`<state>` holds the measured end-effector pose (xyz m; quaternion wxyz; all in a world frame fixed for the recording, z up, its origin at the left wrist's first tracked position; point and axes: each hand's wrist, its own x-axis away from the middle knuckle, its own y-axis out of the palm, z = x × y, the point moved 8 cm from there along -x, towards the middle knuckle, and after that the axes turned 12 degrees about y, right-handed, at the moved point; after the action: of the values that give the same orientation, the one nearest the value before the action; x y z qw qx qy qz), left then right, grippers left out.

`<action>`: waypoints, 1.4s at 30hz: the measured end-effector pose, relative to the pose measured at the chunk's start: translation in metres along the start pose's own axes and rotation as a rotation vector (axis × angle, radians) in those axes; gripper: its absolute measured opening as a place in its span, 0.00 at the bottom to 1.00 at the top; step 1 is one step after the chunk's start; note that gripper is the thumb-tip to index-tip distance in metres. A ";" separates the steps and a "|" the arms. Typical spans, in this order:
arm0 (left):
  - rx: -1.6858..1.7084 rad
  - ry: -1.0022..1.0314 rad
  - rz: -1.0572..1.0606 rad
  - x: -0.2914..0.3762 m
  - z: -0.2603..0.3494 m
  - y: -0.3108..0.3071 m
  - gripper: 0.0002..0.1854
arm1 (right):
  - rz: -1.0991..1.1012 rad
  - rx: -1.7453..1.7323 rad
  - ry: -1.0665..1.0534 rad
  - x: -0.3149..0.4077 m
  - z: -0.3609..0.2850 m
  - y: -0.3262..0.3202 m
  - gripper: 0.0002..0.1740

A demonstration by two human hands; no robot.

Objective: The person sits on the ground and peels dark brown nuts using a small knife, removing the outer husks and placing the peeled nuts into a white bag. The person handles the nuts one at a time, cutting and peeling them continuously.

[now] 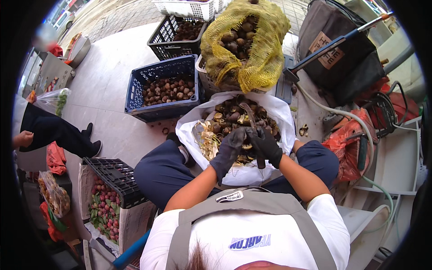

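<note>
Both hands wear dark gloves and meet over an open white plastic sack [287, 118] filled with brown husks, shells and dry scraps. My right hand [265, 143] is closed around a curved knife [249, 113], its blade pointing away from me and its handle end showing below the palm. Close against the knife, my left hand [232, 145] has its fingers bent; whether a small nut lies between them is hidden. Beyond the sack, a yellow mesh bag [266, 64] of round brown husked nuts rests on a crate. Shelled-looking brown nuts [168, 89] lie in a blue plastic crate [162, 113].
A black crate [172, 50] of dark nuts stands behind the blue one. At left are a box of red plums [104, 209] and a person's legs [57, 131]. A hose [337, 110], red plastic bags [357, 148] and a black bag [337, 57] are at right.
</note>
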<state>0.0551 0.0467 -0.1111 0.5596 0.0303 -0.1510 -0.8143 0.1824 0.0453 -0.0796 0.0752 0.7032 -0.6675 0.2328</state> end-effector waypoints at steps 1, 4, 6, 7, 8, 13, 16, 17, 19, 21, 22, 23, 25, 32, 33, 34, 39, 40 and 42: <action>0.007 -0.207 0.090 0.011 0.024 0.005 0.27 | -0.008 -0.022 -0.001 0.001 -0.006 0.000 0.16; 0.116 -0.228 0.157 0.013 0.039 0.004 0.35 | 0.011 0.040 0.045 0.006 -0.018 -0.004 0.15; -0.091 0.036 0.054 -0.001 0.051 0.003 0.36 | 0.015 0.078 0.034 0.004 -0.016 -0.006 0.15; -0.193 0.170 0.008 -0.005 0.057 0.003 0.37 | -0.009 0.098 0.015 0.004 -0.020 -0.006 0.14; -0.294 0.305 -0.036 -0.007 0.064 0.005 0.40 | -0.035 0.119 -0.005 0.005 -0.023 -0.006 0.14; -0.405 0.380 0.018 -0.012 0.084 0.001 0.49 | 0.009 0.243 -0.166 0.011 -0.036 -0.007 0.17; -0.614 0.428 -0.023 -0.014 0.086 0.003 0.42 | 0.085 0.282 -0.268 0.023 -0.059 -0.009 0.20; -0.651 0.412 -0.067 -0.011 0.078 0.001 0.42 | 0.121 0.299 -0.318 0.029 -0.069 -0.010 0.21; -0.694 0.410 -0.139 -0.005 0.064 0.003 0.42 | 0.116 0.188 -0.301 0.029 -0.066 -0.006 0.26; -0.719 0.432 -0.187 -0.003 0.057 0.008 0.44 | 0.183 0.147 -0.291 0.022 -0.051 -0.001 0.27; -0.669 0.383 -0.166 -0.001 0.053 0.007 0.44 | 0.200 0.217 -0.297 0.021 -0.049 -0.002 0.29; -0.619 0.334 -0.146 0.001 0.050 0.006 0.44 | 0.158 0.206 -0.228 0.018 -0.043 -0.002 0.29; -0.715 0.372 -0.157 -0.001 0.044 0.004 0.44 | 0.069 0.185 -0.096 0.015 -0.037 -0.001 0.28; -1.073 0.848 -0.230 -0.001 0.070 0.013 0.24 | 0.180 0.231 -0.433 0.026 -0.058 -0.013 0.23; -0.988 0.825 -0.235 -0.002 0.075 0.013 0.22 | 0.162 0.200 -0.412 0.028 -0.063 -0.013 0.22; -1.034 0.935 -0.219 0.002 0.076 0.016 0.19 | 0.144 0.169 -0.391 0.028 -0.065 -0.012 0.22; -0.546 0.377 -0.111 -0.005 0.050 0.001 0.21 | 0.088 0.106 -0.267 0.018 -0.049 -0.005 0.14; -0.599 0.407 -0.109 -0.006 0.051 0.002 0.21 | 0.083 0.109 -0.259 0.014 -0.050 -0.005 0.13; -0.728 0.542 -0.094 -0.006 0.057 0.004 0.20 | -0.092 -0.238 0.059 0.008 -0.039 -0.005 0.10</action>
<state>0.0488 0.0632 -0.0561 0.5154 0.0505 0.2985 -0.8017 0.1784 0.0544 -0.0410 0.1881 0.7119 -0.6552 0.1688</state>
